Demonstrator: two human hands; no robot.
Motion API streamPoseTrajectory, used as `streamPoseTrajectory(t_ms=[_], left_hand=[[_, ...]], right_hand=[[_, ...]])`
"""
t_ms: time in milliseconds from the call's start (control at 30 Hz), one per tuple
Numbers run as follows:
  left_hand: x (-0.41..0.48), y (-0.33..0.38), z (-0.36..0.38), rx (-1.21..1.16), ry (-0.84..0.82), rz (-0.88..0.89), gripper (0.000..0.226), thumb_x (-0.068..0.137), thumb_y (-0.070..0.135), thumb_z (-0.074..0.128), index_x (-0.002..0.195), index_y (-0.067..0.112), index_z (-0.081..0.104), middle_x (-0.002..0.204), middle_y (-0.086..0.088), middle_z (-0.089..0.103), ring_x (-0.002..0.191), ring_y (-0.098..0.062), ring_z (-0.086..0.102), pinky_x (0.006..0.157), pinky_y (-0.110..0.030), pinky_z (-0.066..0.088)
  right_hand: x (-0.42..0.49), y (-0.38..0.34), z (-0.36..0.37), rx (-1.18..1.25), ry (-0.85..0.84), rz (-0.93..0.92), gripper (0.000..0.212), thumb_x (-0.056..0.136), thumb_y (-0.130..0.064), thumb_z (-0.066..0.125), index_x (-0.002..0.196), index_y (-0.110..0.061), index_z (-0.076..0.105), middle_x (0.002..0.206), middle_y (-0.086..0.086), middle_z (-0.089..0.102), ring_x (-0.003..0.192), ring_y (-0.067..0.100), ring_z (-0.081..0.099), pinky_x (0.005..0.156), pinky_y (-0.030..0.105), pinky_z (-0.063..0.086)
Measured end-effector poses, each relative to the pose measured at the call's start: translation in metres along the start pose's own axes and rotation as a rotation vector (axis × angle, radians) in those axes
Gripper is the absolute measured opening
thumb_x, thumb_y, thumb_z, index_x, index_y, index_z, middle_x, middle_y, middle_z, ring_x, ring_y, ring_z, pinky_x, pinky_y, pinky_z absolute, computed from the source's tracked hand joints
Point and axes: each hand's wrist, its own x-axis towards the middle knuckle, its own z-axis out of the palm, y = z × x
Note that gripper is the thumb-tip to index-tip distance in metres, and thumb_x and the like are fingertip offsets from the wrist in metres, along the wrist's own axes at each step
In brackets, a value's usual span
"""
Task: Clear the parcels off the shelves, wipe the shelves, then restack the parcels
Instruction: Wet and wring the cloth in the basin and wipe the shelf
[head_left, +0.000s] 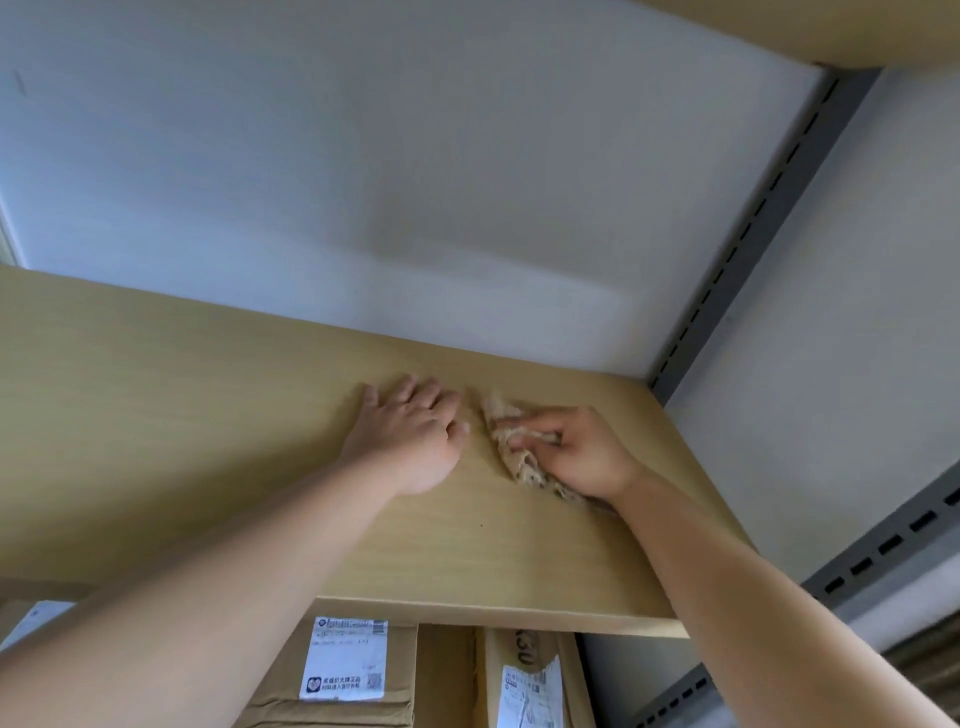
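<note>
Head view: my right hand (576, 452) gripped a crumpled beige cloth (511, 441) on the pale wooden shelf (208, 415); my left hand (415, 436) lay flat, holding nothing. Wiping well meant reaching the back corner.

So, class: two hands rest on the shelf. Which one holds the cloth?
The right hand, nearer the shelf's corner, pinches the crumpled beige cloth. The left hand lies flat and holds nothing.

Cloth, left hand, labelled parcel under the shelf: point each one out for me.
cloth (519, 457): head view, bunched middle beside the fingers.
left hand (415, 436): head view, back of the hand.
labelled parcel (395, 670): head view, bare cardboard right of its label.
</note>
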Motion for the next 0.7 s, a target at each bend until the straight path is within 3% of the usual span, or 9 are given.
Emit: streamPoseTrajectory(t_ms=[167, 267, 367, 567, 700], left_hand=[[-0.001, -0.001, 0.000, -0.006, -0.007, 0.008, 0.050, 0.100, 0.044, 0.016, 0.149, 0.030, 0.015, 0.159, 0.007, 0.001, 0.146, -0.017, -0.004, 0.116, -0.050, 0.001], [-0.001, -0.001, -0.001, -0.001, -0.011, 0.004, 0.051, 0.101, 0.043, 0.015, 0.149, 0.030, 0.013, 0.159, 0.007, -0.001, 0.146, -0.016, -0.005, 0.117, -0.049, 0.001], [-0.002, -0.001, -0.001, -0.001, -0.009, -0.009, 0.051, 0.100, 0.044, 0.015, 0.150, 0.031, 0.012, 0.159, 0.008, -0.001, 0.146, -0.015, -0.005, 0.117, -0.048, 0.001], [-0.003, -0.002, 0.001, 0.010, 0.001, -0.009, 0.051, 0.100, 0.046, 0.015, 0.150, 0.032, 0.012, 0.159, 0.009, 0.001, 0.146, -0.014, -0.002, 0.117, -0.047, 0.002], [-0.002, -0.002, 0.000, -0.012, 0.014, 0.005, 0.051, 0.100, 0.045, 0.017, 0.149, 0.032, 0.014, 0.159, 0.009, 0.002, 0.146, -0.015, -0.002, 0.117, -0.047, 0.003]], right_hand=[[0.061, 0.019, -0.005, -0.139, 0.098, 0.179, 0.023, 0.091, -0.020, 0.057, 0.109, -0.022, 0.072, 0.121, -0.002, 0.065, 0.115, 0.013, 0.058, 0.095, 0.017, 0.040], [0.082, 0.022, -0.007, -0.234, 0.152, 0.252, 0.028, 0.094, -0.026, 0.049, 0.113, -0.023, 0.069, 0.120, 0.004, 0.066, 0.110, 0.023, 0.059, 0.087, 0.024, 0.043], [0.090, 0.024, -0.009, -0.255, 0.193, 0.305, 0.031, 0.095, -0.028, 0.045, 0.116, -0.020, 0.067, 0.115, 0.007, 0.067, 0.106, 0.025, 0.058, 0.076, 0.022, 0.039], [0.066, 0.048, -0.027, -0.376, 0.237, 0.412, 0.035, 0.097, -0.022, 0.037, 0.102, -0.008, 0.069, 0.106, 0.014, 0.067, 0.096, 0.028, 0.060, 0.073, 0.028, 0.044], [0.022, 0.083, -0.065, -0.450, 0.342, 0.588, 0.037, 0.099, -0.021, 0.036, 0.109, -0.008, 0.069, 0.113, 0.017, 0.065, 0.103, 0.032, 0.059, 0.072, 0.026, 0.036]])
